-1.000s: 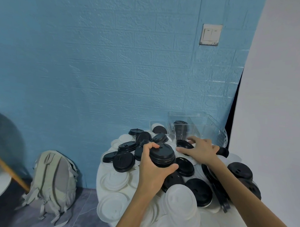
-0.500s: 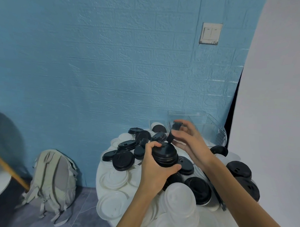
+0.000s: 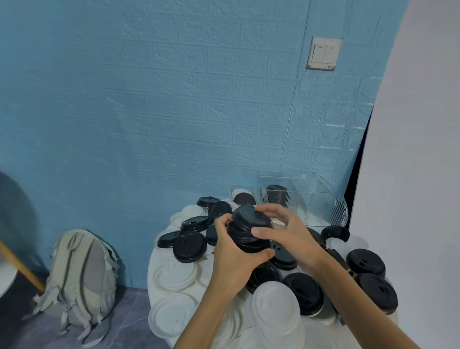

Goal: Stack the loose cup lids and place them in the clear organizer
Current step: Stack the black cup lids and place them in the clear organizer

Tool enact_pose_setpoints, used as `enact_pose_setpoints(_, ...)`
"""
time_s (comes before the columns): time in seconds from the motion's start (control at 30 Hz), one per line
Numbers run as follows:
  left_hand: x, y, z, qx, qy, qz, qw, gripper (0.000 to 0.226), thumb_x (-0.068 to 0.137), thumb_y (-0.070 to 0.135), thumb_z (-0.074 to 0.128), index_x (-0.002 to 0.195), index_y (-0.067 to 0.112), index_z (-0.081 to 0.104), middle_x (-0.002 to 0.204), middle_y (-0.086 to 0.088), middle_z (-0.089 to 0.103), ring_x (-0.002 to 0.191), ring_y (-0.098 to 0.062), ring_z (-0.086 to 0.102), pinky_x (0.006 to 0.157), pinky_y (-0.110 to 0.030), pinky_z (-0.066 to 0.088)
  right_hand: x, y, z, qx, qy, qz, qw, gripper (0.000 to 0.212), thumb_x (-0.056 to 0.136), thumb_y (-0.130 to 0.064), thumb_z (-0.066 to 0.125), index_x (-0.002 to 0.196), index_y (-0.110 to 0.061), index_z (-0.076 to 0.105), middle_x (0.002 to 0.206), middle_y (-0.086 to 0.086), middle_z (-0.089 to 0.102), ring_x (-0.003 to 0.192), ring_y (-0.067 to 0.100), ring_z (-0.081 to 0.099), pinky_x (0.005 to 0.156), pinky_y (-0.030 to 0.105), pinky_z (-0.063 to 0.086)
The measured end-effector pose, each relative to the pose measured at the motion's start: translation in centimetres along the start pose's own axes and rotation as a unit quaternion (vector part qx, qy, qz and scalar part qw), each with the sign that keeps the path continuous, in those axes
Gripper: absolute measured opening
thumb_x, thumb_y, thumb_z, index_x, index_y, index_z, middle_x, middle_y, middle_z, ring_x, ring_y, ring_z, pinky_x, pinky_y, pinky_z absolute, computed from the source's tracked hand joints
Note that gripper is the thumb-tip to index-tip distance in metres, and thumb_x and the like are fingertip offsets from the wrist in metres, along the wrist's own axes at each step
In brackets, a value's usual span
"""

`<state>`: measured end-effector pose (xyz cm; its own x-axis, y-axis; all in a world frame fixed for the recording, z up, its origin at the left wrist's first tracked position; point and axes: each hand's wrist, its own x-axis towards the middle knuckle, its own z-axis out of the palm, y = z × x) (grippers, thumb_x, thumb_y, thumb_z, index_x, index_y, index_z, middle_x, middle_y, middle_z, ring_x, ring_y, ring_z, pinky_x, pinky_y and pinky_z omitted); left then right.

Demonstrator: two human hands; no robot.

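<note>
A: Holding anything, those hands?
B: Yes. The left hand (image 3: 234, 255) grips a stack of black lids (image 3: 249, 233) from below; the right hand (image 3: 287, 232) pinches the tilted top lid (image 3: 252, 217) onto it.
A: And where is that from the clear organizer (image 3: 314, 200)?
B: Just in front of it, above the table (image 3: 153, 252). Loose black and white lids lie around, and one dark stack already stands inside the organizer.

The black lids (image 3: 190, 247) look like smooth, slightly glossy plastic; the white lids (image 3: 276, 304) are matt, translucent plastic. The organizer (image 3: 314, 200) is clear, ribbed plastic. The backpack (image 3: 82, 278) is cloth, the wall (image 3: 148, 106) rough-textured.
</note>
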<state>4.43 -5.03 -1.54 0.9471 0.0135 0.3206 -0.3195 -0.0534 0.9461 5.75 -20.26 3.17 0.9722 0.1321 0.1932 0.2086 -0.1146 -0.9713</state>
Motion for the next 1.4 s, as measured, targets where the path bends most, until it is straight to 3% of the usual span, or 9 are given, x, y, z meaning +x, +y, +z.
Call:
enact_pose_setpoints(0.23, -0.2, 0.0, 0.2, -0.024, -0.001, 0.0, 1.0, 0.105, 0.061, 0.005, 0.096, 0.135, 0.035, 0.028, 0.112, 0.018, 0.063, 0.095, 0.01, 0.067, 0.079, -0.013, 0.053, 0.1, -0.2, 0.2, -0.057, 0.007, 0.009, 0.998, 0.044, 0.08, -0.017, 0.082, 0.121, -0.025, 0.069, 0.121, -0.005, 0.069, 0.099, 0.007, 0.072, 0.081, 0.017, 0.054)
enact_pose_setpoints(0.37, 0.0, -0.3, 0.2, -0.017, -0.015, 0.006, 1.0, 0.111, 0.057, 0.012, 0.098, 0.137, 0.053, 0.034, 0.118, 0.018, 0.069, 0.106, 0.002, 0.068, 0.097, -0.031, 0.056, 0.3, -0.2, 0.3, -0.087, 0.01, 0.012, 0.996, 0.045, 0.078, -0.02, 0.082, 0.12, -0.029, 0.069, 0.121, -0.005, 0.07, 0.101, 0.006, 0.071, 0.087, 0.021, 0.055)
enact_pose_setpoints(0.5, 0.0, -0.3, 0.3, -0.016, -0.02, 0.004, 1.0, 0.1, 0.054, 0.017, 0.096, 0.132, 0.053, 0.045, 0.116, 0.017, 0.071, 0.106, -0.006, 0.07, 0.094, -0.041, 0.059, 0.4, -0.2, 0.7, -0.152, -0.003, 0.001, 0.988, 0.054, 0.065, -0.035, 0.081, 0.117, -0.037, 0.07, 0.126, -0.013, 0.06, 0.107, 0.0, 0.066, 0.09, 0.02, 0.053)
enact_pose_setpoints(0.73, -0.2, -0.1, 0.1, 0.0, 0.004, 0.002, 1.0, 0.076, 0.057, 0.01, 0.098, 0.114, 0.035, 0.054, 0.103, 0.024, 0.067, 0.096, -0.001, 0.068, 0.085, -0.033, 0.061, 0.5, -0.3, -0.5, -0.103, -0.065, 0.025, 0.992, 0.06, 0.069, -0.04, 0.085, 0.126, -0.034, 0.067, 0.127, -0.012, 0.065, 0.109, 0.005, 0.069, 0.096, 0.026, 0.053)
enact_pose_setpoints(0.83, 0.0, 0.0, -0.5, 0.001, 0.017, -0.004, 1.0, 0.074, 0.057, 0.012, 0.098, 0.111, 0.037, 0.054, 0.108, 0.017, 0.064, 0.094, 0.005, 0.064, 0.08, -0.02, 0.056, 1.0, 0.7, -2.5, -0.15, 0.006, 0.041, 0.988, 0.052, 0.078, -0.056, 0.079, 0.126, -0.041, 0.065, 0.128, -0.015, 0.065, 0.116, 0.006, 0.064, 0.104, 0.034, 0.05)
enact_pose_setpoints(0.97, 0.1, 0.0, -0.9, 0.008, 0.017, -0.009, 1.0, 0.074, 0.058, 0.013, 0.098, 0.11, 0.039, 0.054, 0.113, 0.013, 0.063, 0.094, 0.006, 0.063, 0.076, -0.011, 0.051, 1.0, 1.3, -5.5, -0.324, -0.071, 0.083, 0.94, 0.061, 0.084, -0.012, 0.072, 0.135, -0.041, 0.055, 0.143, -0.015, 0.052, 0.131, 0.01, 0.049, 0.101, 0.029, 0.043)
enact_pose_setpoints(1.1, 0.2, -0.2, -0.7, 0.004, 0.018, -0.011, 1.0, 0.075, 0.058, 0.011, 0.097, 0.111, 0.04, 0.053, 0.113, 0.014, 0.062, 0.095, 0.007, 0.062, 0.076, -0.012, 0.051, 0.7, 1.8, -6.0, -0.489, -0.159, 0.106, 0.851, 0.093, 0.07, -0.05, 0.082, 0.151, -0.046, 0.036, 0.155, -0.016, 0.038, 0.146, 0.014, 0.028, 0.121, 0.047, 0.022)
enact_pose_setpoints(1.2, -0.1, -0.2, -0.4, 0.004, 0.009, -0.009, 1.0, 0.076, 0.059, 0.01, 0.097, 0.114, 0.037, 0.053, 0.112, 0.016, 0.061, 0.095, 0.009, 0.061, 0.076, -0.01, 0.05, 0.9, 2.5, -5.2, -0.546, -0.148, 0.103, 0.818, 0.093, 0.073, -0.055, 0.081, 0.152, -0.049, 0.033, 0.15, -0.016, 0.046, 0.14, 0.02, 0.029, 0.116, 0.049, 0.017)
enact_pose_setpoints(1.4, -0.2, -0.4, -0.5, 0.012, 0.009, -0.006, 1.0, 0.075, 0.058, 0.013, 0.097, 0.113, 0.039, 0.053, 0.113, 0.015, 0.061, 0.097, 0.006, 0.061, 0.082, -0.016, 0.053, 1.0, 2.2, -5.6, -0.455, -0.087, 0.078, 0.883, 0.074, 0.078, -0.041, 0.085, 0.142, -0.042, 0.048, 0.13, -0.019, 0.056, 0.132, 0.012, 0.046, 0.114, 0.045, 0.032)
